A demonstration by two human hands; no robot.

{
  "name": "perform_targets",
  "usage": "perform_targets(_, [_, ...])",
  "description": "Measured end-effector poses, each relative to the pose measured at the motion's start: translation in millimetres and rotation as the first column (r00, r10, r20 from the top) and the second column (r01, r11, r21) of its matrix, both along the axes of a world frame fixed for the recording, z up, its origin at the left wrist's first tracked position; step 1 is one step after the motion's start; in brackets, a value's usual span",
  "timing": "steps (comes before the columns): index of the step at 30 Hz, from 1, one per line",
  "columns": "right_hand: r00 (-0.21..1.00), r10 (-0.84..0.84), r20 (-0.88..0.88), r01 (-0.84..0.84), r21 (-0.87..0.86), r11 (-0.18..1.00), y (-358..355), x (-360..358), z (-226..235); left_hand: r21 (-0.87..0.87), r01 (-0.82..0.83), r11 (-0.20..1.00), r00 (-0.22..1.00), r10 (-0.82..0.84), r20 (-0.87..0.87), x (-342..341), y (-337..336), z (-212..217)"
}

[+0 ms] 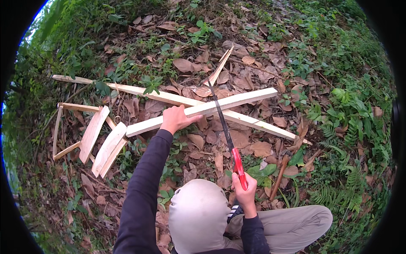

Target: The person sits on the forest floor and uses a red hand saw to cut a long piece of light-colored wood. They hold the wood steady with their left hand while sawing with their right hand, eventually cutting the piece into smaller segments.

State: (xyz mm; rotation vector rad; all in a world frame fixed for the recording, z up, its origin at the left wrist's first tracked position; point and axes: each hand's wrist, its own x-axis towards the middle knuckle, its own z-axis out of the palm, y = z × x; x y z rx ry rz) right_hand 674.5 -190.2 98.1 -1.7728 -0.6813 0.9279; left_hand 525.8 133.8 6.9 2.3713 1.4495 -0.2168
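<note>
My right hand (245, 191) is closed round the red handle (238, 163) of a hand saw. Its long dark blade (223, 122) points away from me and lies across a squared pale wooden beam (241, 98). With my left hand (179, 120) I grip the same beam to the left of the blade, thumb stretched along it. The beam crosses on top of a longer wooden strip (148, 93), which runs from far left to near right on the leaf litter. Whether the teeth have cut into the wood is too small to tell.
A low wooden frame (78, 108) with two wide slats (109, 149) stands at the left, by the beam's end. Beyond the blade tip lies a split wood piece (220, 67). A brown stick (279, 178) is right of my hand. My bent knees are close below; plants surround the leaves.
</note>
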Motion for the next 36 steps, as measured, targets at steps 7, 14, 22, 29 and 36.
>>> perform_targets(7, [0.978, -0.021, 0.209, 0.005, 0.073, 0.997, -2, 4, 21, 0.152, 0.109, 0.982, 0.989, -0.122, 0.081, -20, -18, -16])
perform_targets(14, [0.995, -0.086, -0.056, 0.088, 0.028, 0.996, -17, 6, 10, 0.23, 0.172, 0.958, 0.981, -0.187, 0.044, -10, -40, 27])
perform_targets(22, [0.999, 0.053, -0.008, -0.053, 0.003, 0.999, -7, -10, 14, 0.175, 0.084, 0.981, 0.985, -0.108, 0.132, -95, -23, -11])
perform_targets(29, [0.998, 0.028, 0.057, -0.032, 0.069, 0.997, -10, -17, 17, 0.207, 0.046, 0.977, 0.993, -0.067, 0.094, -111, -15, -21])
perform_targets(36, [0.992, 0.029, 0.122, -0.039, 0.078, 0.996, -8, -25, 10, 0.088, 0.112, 0.99, 0.987, -0.121, 0.102, -104, -9, -14])
